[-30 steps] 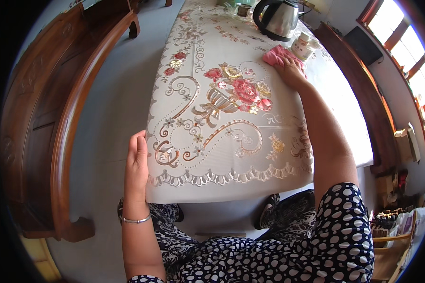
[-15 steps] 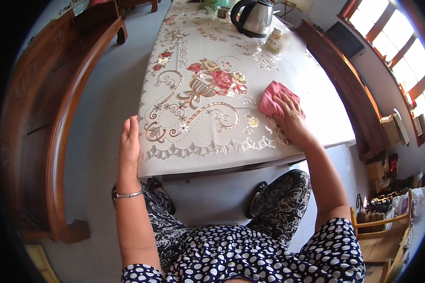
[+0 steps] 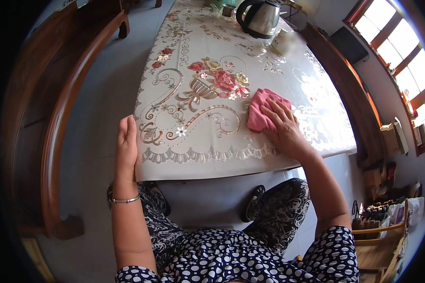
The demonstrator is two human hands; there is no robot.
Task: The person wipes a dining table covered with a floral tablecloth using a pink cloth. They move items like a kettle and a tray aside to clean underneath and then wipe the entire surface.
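Observation:
A folded pink cloth (image 3: 257,112) lies on the white tablecloth (image 3: 212,162), right of the printed flowers and near the front edge. My right hand (image 3: 285,131) holds it pressed against the table, palm down, its fingers laid over the fabric. The thumb is hardly visible. At the table's left front corner, my left hand (image 3: 126,144) rests along the side edge. Its fingers are stretched out flat against the hanging cloth, and it holds no loose thing.
A steel kettle (image 3: 260,20) with a black handle stands toward the far end, beside a pale cup (image 3: 282,43) partly blurred. A carved wooden bench (image 3: 56,122) runs along the left. At the lower right is a wooden chair (image 3: 378,250).
My right hand has slid left and slightly nearer across the tablecloth, and the pink cloth has moved with it. My left hand has stayed at the table's side edge.

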